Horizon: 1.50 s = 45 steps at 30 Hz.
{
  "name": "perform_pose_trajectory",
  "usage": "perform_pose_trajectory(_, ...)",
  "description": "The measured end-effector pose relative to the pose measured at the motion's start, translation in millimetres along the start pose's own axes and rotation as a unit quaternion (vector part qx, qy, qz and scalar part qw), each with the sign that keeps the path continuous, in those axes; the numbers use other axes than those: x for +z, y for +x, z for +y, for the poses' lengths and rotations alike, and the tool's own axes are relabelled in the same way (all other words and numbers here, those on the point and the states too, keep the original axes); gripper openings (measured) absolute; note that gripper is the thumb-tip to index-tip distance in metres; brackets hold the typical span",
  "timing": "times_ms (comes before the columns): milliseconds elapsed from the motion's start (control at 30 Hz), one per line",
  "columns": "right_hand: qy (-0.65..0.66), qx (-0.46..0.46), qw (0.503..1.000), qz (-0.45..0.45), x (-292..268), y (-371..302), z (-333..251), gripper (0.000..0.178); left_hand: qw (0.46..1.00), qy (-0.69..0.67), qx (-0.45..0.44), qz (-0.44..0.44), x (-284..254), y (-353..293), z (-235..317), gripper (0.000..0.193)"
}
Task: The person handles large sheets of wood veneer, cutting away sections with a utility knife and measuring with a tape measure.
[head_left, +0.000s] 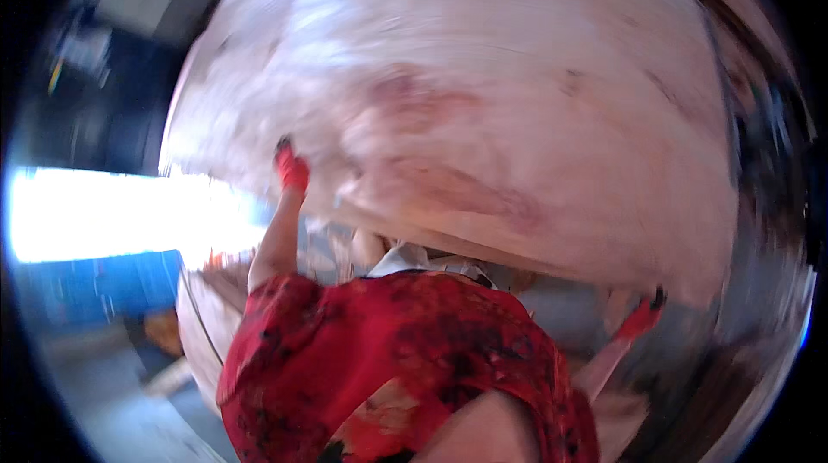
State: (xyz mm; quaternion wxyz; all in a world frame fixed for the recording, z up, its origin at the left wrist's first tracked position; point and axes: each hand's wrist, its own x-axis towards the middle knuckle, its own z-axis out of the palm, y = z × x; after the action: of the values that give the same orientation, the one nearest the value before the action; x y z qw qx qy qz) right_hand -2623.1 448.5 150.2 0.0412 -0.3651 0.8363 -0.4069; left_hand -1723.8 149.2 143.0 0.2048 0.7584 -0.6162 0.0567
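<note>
A large pale wood sheet (535, 109), like veneer or plywood with reddish-brown patches, spreads out before me. My left hand (291, 166), in a red glove with dark fingertips, reaches over the left part of its near side and appears to touch the surface. At the sheet's near right edge is my right hand (640, 317), gloved the same way, by the corner. Motion blur smears the fingers of both hands, so whether either one grips the sheet is not clear.
Bright light glares at the left above a blue panel (103, 295). Another pale stack or sheet (207, 325) stands at my left side. Scraps of wood lie on the floor below the sheet's near edge. A dark structure (95, 109) stands at the far left.
</note>
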Motion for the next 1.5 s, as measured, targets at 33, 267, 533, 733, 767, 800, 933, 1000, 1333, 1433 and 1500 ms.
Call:
perform_pose_trajectory(33,0.051,0.066,0.996,0.014,-3,-6,17,0.046,0.998,0.048,-0.032,-0.031,9,13,19,0.064)
perform_pose_trajectory(267,-0.043,-0.031,0.974,-0.222,82,-48,-167,0.05,0.971,0.112,-0.212,-0.01,-28,32,-61,0.068)
perform_pose_trajectory(533,-0.103,-0.057,0.946,-0.303,169,-71,-201,0.054,0.949,0.117,-0.287,-0.066,-21,86,-149,0.08)
perform_pose_trajectory(733,-0.134,-0.05,0.941,-0.307,196,-76,-218,0.048,0.934,0.102,-0.327,-0.102,-22,97,-204,0.082)
perform_pose_trajectory(767,-0.122,-0.036,0.94,-0.316,200,-74,-221,0.049,0.934,0.103,-0.326,-0.1,-24,93,-214,0.082)
perform_pose_trajectory(800,-0.109,-0.021,0.94,-0.323,199,-73,-227,0.05,0.935,0.104,-0.324,-0.099,-25,90,-221,0.082)
perform_pose_trajectory(933,-0.185,0.008,0.925,-0.332,197,-76,-246,0.052,0.939,0.085,-0.317,-0.101,-29,108,-224,0.082)
perform_pose_trajectory(1000,-0.205,-0.007,0.922,-0.328,203,-68,-240,0.052,0.935,0.086,-0.33,-0.094,-31,99,-234,0.082)
perform_pose_trajectory(1333,-0.157,-0.046,0.934,-0.318,224,-82,-246,0.056,0.915,0.098,-0.378,-0.104,-43,103,-281,0.083)
perform_pose_trajectory(1433,-0.161,-0.064,0.928,-0.329,227,-85,-248,0.058,0.916,0.092,-0.38,-0.093,-46,101,-296,0.083)
perform_pose_trajectory(1500,-0.152,-0.053,0.929,-0.333,230,-88,-254,0.059,0.916,0.09,-0.38,-0.095,-49,103,-303,0.083)
